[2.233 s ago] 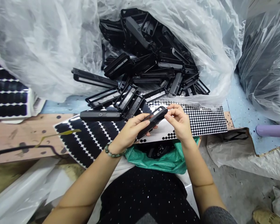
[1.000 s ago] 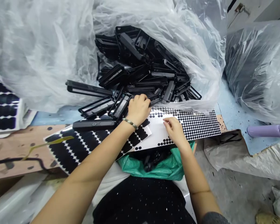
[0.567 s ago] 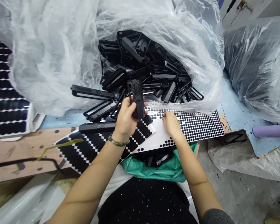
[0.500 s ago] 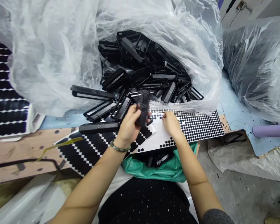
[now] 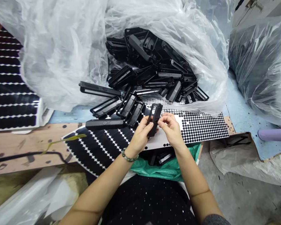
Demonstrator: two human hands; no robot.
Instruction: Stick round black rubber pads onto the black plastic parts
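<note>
Upright in my left hand (image 5: pixel 140 137) is a black plastic frame-like part (image 5: pixel 157 116) with a carbon-weave pattern and a long slot. My fingers and thumb close around its lower half. My right hand (image 5: pixel 172 129) is at the part's right side, thumb and fingertips pinched against its face. Whatever is between those fingertips is too small to make out. Under both hands lies a white sheet of small round black stickers (image 5: pixel 202 126), its left portion mostly bare. A pile of similar black parts (image 5: pixel 150 78) spills from a clear plastic bag (image 5: pixel 196 34) just beyond.
A black sheet with white scalloped lines (image 5: pixel 96 147) lies left of my hands, one black part (image 5: pixel 105 124) on its edge. A green sack (image 5: pixel 170 173) with black parts hangs below the table edge. At right are a filled plastic bag (image 5: pixel 262 68) and a purple cylinder (image 5: pixel 273 135).
My right hand has moved from the sticker sheet left to the black part. My left hand has brought the part down and turned it, so its slot shows. The view has shifted slightly.
</note>
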